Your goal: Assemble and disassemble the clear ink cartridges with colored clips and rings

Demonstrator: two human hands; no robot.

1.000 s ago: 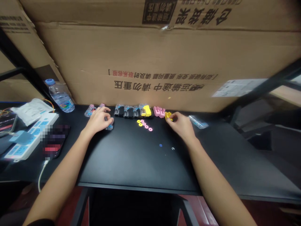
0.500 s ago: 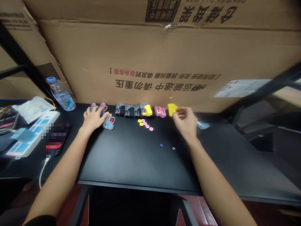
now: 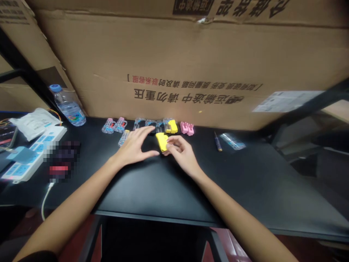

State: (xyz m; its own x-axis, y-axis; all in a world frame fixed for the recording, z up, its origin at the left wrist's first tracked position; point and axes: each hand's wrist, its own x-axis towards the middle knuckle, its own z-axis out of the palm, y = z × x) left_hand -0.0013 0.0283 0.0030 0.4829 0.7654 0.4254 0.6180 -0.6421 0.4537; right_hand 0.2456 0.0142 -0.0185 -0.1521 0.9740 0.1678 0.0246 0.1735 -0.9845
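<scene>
My right hand pinches a yellow plastic part between thumb and fingers, just above the black table. Facing it from the left, my left hand is open, thumb and fingers apart, with nothing in it. Partly behind my left hand lies a clear plastic piece. Two more clear pieces with pink tops sit farther left. Behind my hands runs a row of clear-and-black pieces, with another yellow part at its right end. Pink parts stand beside the row. The small rings are hidden.
A cardboard sheet walls off the table's back. To the right lie a slim tool with a dark handle and a clear plastic bag. At left are a water bottle, a power strip and a phone.
My right hand has carried the yellow part leftward from beyond the pink parts. My left hand has lifted off the clear pieces and moved right. The slim tool has come into view.
</scene>
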